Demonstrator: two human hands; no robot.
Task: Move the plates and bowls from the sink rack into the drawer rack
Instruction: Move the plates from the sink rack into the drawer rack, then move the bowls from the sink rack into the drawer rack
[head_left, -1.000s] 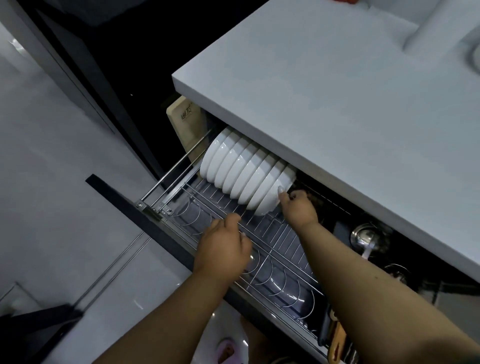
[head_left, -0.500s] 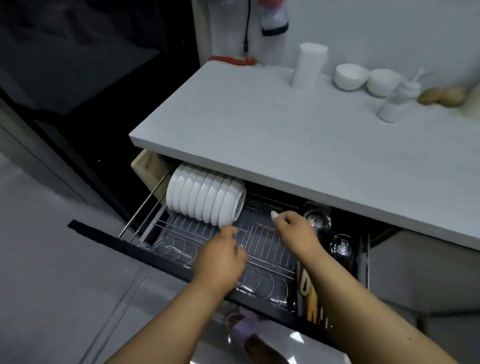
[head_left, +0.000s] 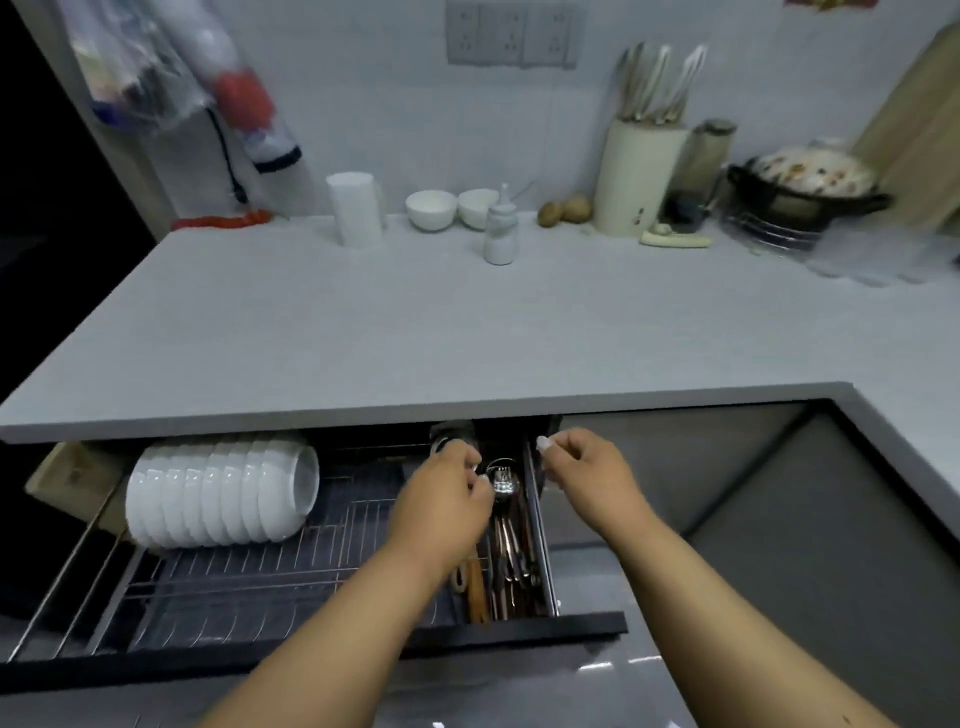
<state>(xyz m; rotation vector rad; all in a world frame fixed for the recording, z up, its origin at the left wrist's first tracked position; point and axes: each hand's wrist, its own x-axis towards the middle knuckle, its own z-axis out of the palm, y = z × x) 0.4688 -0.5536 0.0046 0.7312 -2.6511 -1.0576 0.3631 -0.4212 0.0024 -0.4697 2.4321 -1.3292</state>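
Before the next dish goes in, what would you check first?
1. Drawer rack pulled open: ok.
2. Free wire slots right of the row of bowls: ok.
3. Bowls standing on edge, none toppled: ok.
4. Left hand empty: cannot tell, fingers curled over the cutlery.
5. Right hand empty: ok.
6. Sink rack with remaining dishes in sight: not ok.

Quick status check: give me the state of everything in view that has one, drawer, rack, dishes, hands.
Black-fronted pull-out drawer: pulled open.
Steel wire drawer rack: mostly unfilled, bowls only at its left end.
Row of white ceramic bowls: standing on edge, nested together.
Metal cutlery in the side compartment: lying loose.
Two white bowls on the grey counter: upright, side by side.
Left hand: empty, fingers curled.
Right hand: empty, fingers curled.
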